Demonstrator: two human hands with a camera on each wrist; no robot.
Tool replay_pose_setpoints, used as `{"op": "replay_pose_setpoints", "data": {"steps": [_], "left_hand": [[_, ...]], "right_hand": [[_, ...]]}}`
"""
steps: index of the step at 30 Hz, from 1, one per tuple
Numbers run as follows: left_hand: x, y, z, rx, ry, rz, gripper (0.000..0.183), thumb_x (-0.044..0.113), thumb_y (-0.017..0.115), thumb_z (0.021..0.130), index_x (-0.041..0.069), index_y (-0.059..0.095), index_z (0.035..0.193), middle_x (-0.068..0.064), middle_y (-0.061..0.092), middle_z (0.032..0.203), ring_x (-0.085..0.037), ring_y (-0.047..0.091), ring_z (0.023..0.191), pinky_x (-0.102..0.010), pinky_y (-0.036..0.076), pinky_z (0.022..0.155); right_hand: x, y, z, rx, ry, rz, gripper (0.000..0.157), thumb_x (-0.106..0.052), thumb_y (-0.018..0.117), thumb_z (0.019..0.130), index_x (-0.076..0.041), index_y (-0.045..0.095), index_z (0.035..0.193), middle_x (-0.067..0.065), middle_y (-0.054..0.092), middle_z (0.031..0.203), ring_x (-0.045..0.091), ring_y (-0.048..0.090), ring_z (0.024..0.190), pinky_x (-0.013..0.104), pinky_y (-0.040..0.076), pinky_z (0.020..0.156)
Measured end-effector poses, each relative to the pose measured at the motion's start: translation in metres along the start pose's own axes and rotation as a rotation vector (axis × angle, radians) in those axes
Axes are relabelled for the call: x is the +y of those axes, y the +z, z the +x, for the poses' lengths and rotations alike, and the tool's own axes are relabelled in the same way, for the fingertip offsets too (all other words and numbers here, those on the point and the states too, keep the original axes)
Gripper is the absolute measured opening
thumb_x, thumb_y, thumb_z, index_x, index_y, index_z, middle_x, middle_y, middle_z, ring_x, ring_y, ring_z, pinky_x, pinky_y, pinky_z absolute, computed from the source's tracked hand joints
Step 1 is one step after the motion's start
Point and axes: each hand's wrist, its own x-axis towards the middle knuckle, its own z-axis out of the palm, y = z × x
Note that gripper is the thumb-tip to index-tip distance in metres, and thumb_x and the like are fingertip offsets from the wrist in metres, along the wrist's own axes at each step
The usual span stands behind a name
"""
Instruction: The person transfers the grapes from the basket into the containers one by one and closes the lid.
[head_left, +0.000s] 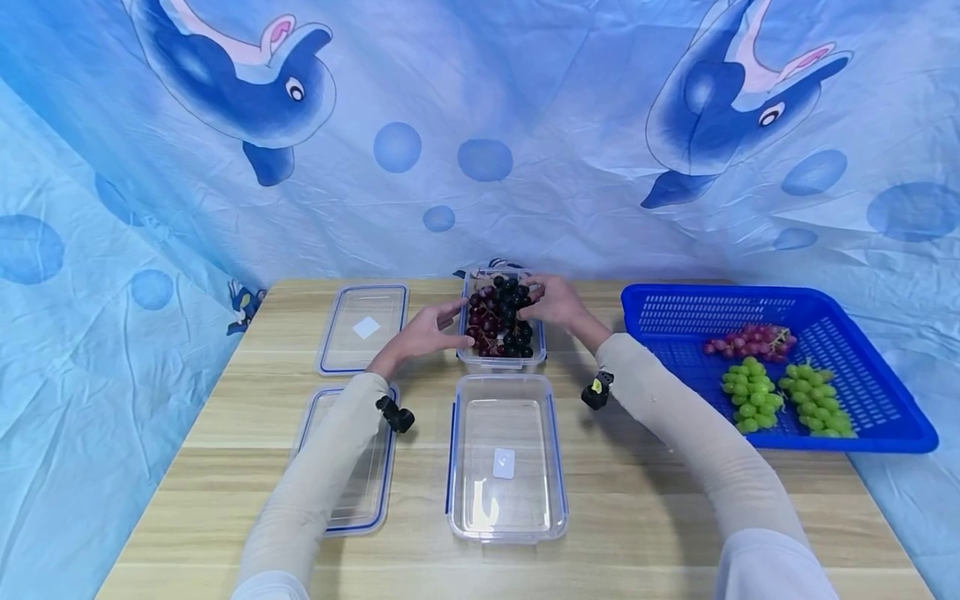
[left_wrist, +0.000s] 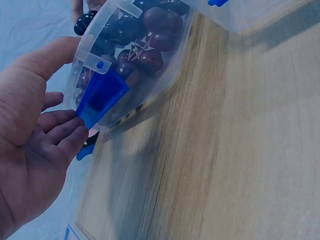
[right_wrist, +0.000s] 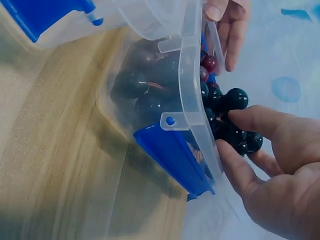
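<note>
A clear storage box [head_left: 501,362] with blue latches stands at the back of the table, holding a bunch of dark red grapes [head_left: 483,321] on its left and a bunch of black grapes [head_left: 517,293] on its right. My left hand [head_left: 427,330] is at the box's left wall, its thumb by the rim and its fingers against a hanging blue latch [left_wrist: 102,97]. With its fingertips, my right hand [head_left: 557,302] pinches the black grapes [right_wrist: 232,127] at the right rim. The underside of the bunch is hidden.
Nearer me stands a second clear box [head_left: 506,508] without grapes. Two blue-edged lids [head_left: 352,354], [head_left: 360,527] lie to the left, the nearer one partly under my left arm. On the right, a blue basket [head_left: 667,308] holds red grapes [head_left: 750,342] and green bunches [head_left: 752,394].
</note>
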Motion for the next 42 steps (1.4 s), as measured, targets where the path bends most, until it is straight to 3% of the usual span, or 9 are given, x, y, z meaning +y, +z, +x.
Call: {"op": "replay_pose_setpoints", "data": {"steps": [6,13,16,20,23,26,28,33,42], "left_hand": [[0.002,0.0,-0.001,0.002,-0.019,0.006,0.093,0.023,0.083,0.088,0.001,0.028,0.159,-0.012,0.027,0.167,-0.033,0.031,0.152,-0.042,0.027,0.126],[0.002,0.001,-0.002,0.0,-0.019,0.006,0.092,0.022,0.082,0.088,0.001,0.028,0.159,-0.012,0.027,0.167,-0.033,0.03,0.152,-0.042,0.027,0.126],[0.003,0.002,-0.002,0.0,-0.022,0.006,0.092,0.023,0.082,0.088,0.001,0.028,0.159,-0.011,0.027,0.167,-0.033,0.031,0.152,-0.042,0.028,0.126],[0.003,0.002,-0.001,-0.004,-0.014,0.009,0.091,0.022,0.081,0.089,0.0,0.028,0.159,-0.013,0.027,0.167,-0.034,0.031,0.151,-0.042,0.027,0.126],[0.002,0.002,0.0,-0.003,-0.015,0.016,0.091,0.023,0.081,0.089,0.0,0.028,0.159,-0.013,0.027,0.167,-0.034,0.031,0.151,-0.042,0.028,0.126],[0.002,0.001,-0.001,-0.001,-0.024,0.021,0.091,0.024,0.082,0.089,0.002,0.028,0.159,-0.011,0.028,0.167,-0.034,0.031,0.151,-0.042,0.028,0.126],[0.002,0.001,-0.001,-0.001,-0.028,0.023,0.092,0.025,0.082,0.088,0.003,0.028,0.16,-0.011,0.028,0.167,-0.034,0.031,0.151,-0.042,0.028,0.126],[0.003,0.0,-0.002,0.001,-0.049,0.016,0.095,0.03,0.083,0.087,0.006,0.029,0.16,-0.009,0.027,0.168,-0.034,0.03,0.152,-0.043,0.027,0.126],[0.01,-0.005,-0.007,0.02,-0.049,-0.013,0.081,0.035,0.071,0.098,0.005,0.029,0.16,-0.012,0.029,0.167,-0.037,0.031,0.151,-0.046,0.027,0.126]], "right_hand": [[0.0,0.0,-0.003,0.008,-0.082,-0.242,0.068,-0.016,0.089,0.077,-0.007,0.061,0.139,0.016,0.071,0.12,0.031,0.065,0.11,0.052,0.05,0.103],[0.006,0.005,0.003,0.027,-0.122,-0.381,0.066,-0.022,0.091,0.074,-0.008,0.067,0.134,0.018,0.065,0.133,0.035,0.052,0.117,0.051,0.05,0.098],[0.008,0.006,0.005,0.02,-0.122,-0.407,0.069,-0.026,0.091,0.075,-0.009,0.065,0.136,0.018,0.059,0.142,0.038,0.048,0.124,0.053,0.045,0.107],[0.01,0.005,0.006,0.01,-0.123,-0.387,0.067,-0.026,0.09,0.078,-0.008,0.064,0.137,0.018,0.06,0.141,0.036,0.054,0.119,0.052,0.046,0.107],[0.009,0.003,0.005,-0.012,-0.116,-0.315,0.066,-0.023,0.088,0.08,-0.006,0.062,0.139,0.018,0.067,0.119,0.03,0.058,0.095,0.044,0.053,0.084],[0.006,0.001,0.003,-0.037,-0.086,-0.224,0.065,-0.021,0.086,0.082,-0.006,0.061,0.14,0.013,0.06,0.094,0.023,0.05,0.077,0.037,0.044,0.065],[0.005,0.0,0.001,-0.037,-0.064,-0.176,0.063,-0.021,0.086,0.083,-0.008,0.062,0.14,0.008,0.057,0.094,0.02,0.048,0.079,0.034,0.045,0.068],[0.004,-0.002,-0.001,-0.026,-0.041,-0.101,0.058,-0.021,0.083,0.086,-0.008,0.062,0.139,0.014,0.063,0.108,0.025,0.058,0.101,0.041,0.053,0.088],[-0.004,-0.011,-0.009,-0.023,-0.031,0.013,0.053,-0.024,0.077,0.093,-0.01,0.061,0.141,0.017,0.065,0.122,0.031,0.06,0.113,0.046,0.053,0.09]]}}
